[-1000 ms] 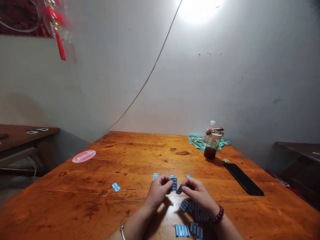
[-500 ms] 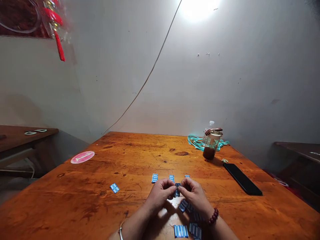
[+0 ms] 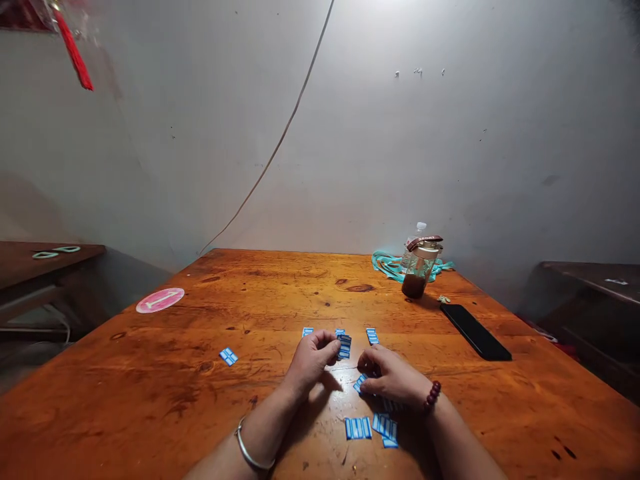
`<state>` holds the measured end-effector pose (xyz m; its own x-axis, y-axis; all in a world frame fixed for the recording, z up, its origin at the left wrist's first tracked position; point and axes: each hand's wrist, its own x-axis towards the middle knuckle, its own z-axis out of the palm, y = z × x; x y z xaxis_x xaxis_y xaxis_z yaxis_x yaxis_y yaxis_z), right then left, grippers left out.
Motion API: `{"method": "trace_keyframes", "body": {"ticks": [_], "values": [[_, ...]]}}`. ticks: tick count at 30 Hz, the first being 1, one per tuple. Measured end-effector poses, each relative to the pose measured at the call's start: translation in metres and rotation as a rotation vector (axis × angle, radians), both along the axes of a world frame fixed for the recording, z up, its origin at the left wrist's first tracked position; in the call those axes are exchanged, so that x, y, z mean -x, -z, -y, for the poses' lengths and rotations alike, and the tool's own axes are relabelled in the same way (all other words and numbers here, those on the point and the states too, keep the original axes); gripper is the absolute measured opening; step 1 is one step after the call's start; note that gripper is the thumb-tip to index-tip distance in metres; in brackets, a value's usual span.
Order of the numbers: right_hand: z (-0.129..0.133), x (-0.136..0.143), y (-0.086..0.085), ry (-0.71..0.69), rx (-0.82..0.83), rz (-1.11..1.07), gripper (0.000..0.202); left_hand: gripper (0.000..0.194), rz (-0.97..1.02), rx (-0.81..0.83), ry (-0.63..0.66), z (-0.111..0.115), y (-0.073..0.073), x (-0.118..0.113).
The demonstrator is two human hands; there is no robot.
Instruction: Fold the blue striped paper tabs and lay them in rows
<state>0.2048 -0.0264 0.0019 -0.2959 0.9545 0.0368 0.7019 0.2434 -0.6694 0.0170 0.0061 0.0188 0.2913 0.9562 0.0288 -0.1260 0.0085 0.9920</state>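
Observation:
My left hand point(image 3: 314, 359) pinches a small blue-and-white striped card point(image 3: 344, 347) between thumb and fingers, raised above the wooden table. Just to its right, my right hand point(image 3: 397, 377) has thumb and forefinger apart, over another striped card point(image 3: 359, 383); whether it touches that card I cannot tell. Below the right hand lie a separate card point(image 3: 359, 428) and a small overlapping group of cards point(image 3: 385, 425). More cards lie beyond the hands: one at the left point(image 3: 308, 332), partly hidden, and one at the right point(image 3: 372, 335). A lone card point(image 3: 229, 357) rests farther left.
A black phone point(image 3: 475, 332) lies at the right. Behind it stand a lidded bottle with dark liquid point(image 3: 419, 273) and a clear plastic bottle point(image 3: 420, 229), by a turquoise strap point(image 3: 387, 265). A pink round sticker point(image 3: 160, 300) is at the table's left edge.
My hands have moved apart. The left keeps the card, while the right has let go of it and come down over the loose cards. The view has tilted slightly downward.

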Motion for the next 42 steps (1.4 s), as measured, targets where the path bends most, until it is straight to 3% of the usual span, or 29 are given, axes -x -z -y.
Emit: {"method": "trace_keyframes", "body": {"ticks": [4, 8, 13, 18, 22, 25, 28, 36, 42], "values": [[0.002, 0.002, -0.002, 0.0, -0.008, 0.091, 0.019, 0.02, -0.005, -0.015, 0.012, 0.001, 0.002, -0.001], [-0.001, 0.007, -0.004, 0.033, -0.015, -0.036, 0.002, 0.022, -0.005, -0.021, 0.006, 0.0, 0.006, -0.002], [-0.001, 0.017, -0.014, 0.061, -0.076, -0.337, 0.007, 0.022, -0.019, -0.035, -0.003, -0.001, 0.01, -0.003], [0.005, 0.026, -0.024, -0.008, -0.117, -0.391, 0.015, 0.017, -0.08, -0.133, -0.027, -0.001, 0.013, -0.004], [0.005, 0.03, -0.022, -0.015, -0.103, -0.447, 0.02, 0.018, -0.097, -0.137, -0.043, 0.001, 0.013, -0.004], [0.002, 0.029, -0.016, 0.073, -0.125, -0.511, 0.017, 0.018, -0.096, -0.13, -0.042, 0.0, 0.013, -0.004], [-0.001, 0.026, -0.014, 0.115, -0.133, -0.501, 0.017, 0.016, -0.113, -0.148, -0.048, -0.001, 0.015, -0.004], [0.003, 0.033, -0.016, 0.032, -0.259, -0.379, 0.021, 0.014, -0.146, -0.164, -0.045, -0.001, 0.017, -0.003], [0.002, 0.036, -0.013, 0.092, -0.199, -0.46, 0.011, 0.012, -0.137, -0.157, -0.053, 0.0, 0.017, -0.004]]}}
